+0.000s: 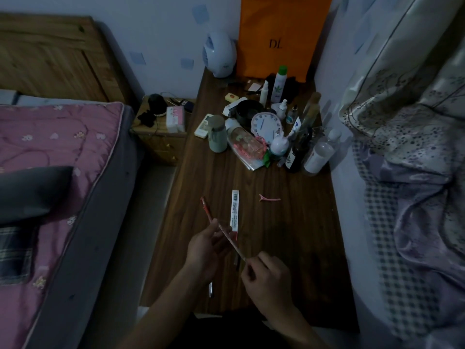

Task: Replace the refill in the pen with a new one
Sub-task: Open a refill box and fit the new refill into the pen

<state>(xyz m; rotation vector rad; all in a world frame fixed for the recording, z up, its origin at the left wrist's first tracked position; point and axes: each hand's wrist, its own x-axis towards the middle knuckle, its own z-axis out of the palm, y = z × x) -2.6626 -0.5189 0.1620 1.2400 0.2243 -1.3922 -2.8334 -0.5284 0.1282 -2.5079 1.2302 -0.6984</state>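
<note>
The table (289, 235) is dark wood with visible grain and a faint sheen. The pen (207, 210) looks like reddish plastic. The refill packet (235, 210) is smooth, white and printed. The orange bag (276, 26) is matt paper, the quilt (63, 137) stitched pink cloth, the curtain (392, 59) glossy satin-like cloth.

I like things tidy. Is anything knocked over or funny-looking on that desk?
Yes. The clear bottle with pink trim lies on its side among upright bottles at the far end of the desk, and the white clock behind it sits tilted. Nothing looks spilled.

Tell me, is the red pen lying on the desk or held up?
Held up: the left hand grips the red pen mid-shaft, the right hand pinches its lower end.
</note>
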